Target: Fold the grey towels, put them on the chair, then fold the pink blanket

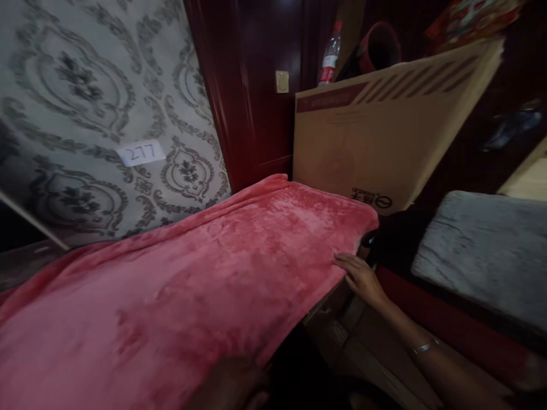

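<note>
A pink plush blanket lies spread flat over a long surface, running from the near left to the far right. My right hand reaches out to its right edge, fingers flat and apart, touching the blanket's hem; a thin bracelet sits on that wrist. My left hand shows only as a dark blurred shape at the bottom edge, against the blanket's near edge; its fingers cannot be made out.
A large cardboard box stands upright behind the blanket's far end. A plastic bottle stands behind it. Patterned wallpaper with a label reading 277 is on the left, a grey cushion on the right.
</note>
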`<move>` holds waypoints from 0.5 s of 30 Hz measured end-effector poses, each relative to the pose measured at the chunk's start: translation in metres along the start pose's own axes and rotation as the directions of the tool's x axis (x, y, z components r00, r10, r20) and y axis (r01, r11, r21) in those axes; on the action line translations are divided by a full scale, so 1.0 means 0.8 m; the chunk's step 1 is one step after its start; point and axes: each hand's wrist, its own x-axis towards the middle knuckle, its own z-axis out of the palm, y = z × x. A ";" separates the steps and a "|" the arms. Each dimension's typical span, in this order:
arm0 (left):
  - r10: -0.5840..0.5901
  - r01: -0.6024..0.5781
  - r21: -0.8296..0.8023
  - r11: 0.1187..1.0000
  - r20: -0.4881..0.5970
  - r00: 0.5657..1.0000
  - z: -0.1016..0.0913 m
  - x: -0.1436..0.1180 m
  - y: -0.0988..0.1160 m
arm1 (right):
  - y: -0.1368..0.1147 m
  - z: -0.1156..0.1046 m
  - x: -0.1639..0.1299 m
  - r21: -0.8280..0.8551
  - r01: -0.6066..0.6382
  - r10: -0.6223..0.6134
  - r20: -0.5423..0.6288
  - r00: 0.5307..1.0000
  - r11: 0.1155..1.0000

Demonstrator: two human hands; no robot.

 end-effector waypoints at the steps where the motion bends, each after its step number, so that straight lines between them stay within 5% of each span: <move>1: -0.014 0.014 -0.041 0.999 -0.001 1.000 -0.005 0.005 -0.008 | -0.001 -0.003 -0.004 -0.006 -0.013 0.013 -0.019 1.000 1.000; 4: -0.124 0.124 -0.007 0.992 -0.060 0.990 -0.023 0.040 -0.046 | -0.001 -0.011 -0.013 0.000 -0.054 0.054 -0.058 0.997 0.999; 9: -0.172 0.176 0.060 0.983 -0.069 0.983 -0.054 0.154 -0.112 | -0.004 -0.012 0.010 -0.016 -0.237 0.233 -0.130 0.964 0.971; 12: -0.290 0.282 0.201 0.938 0.013 0.957 -0.046 0.204 -0.124 | -0.013 0.000 0.056 -0.100 -0.320 0.310 -0.103 0.945 0.942; 15: -0.352 0.323 0.330 0.887 0.034 0.935 -0.017 0.218 -0.123 | -0.020 0.013 0.102 -0.193 -0.352 0.368 0.053 0.928 0.916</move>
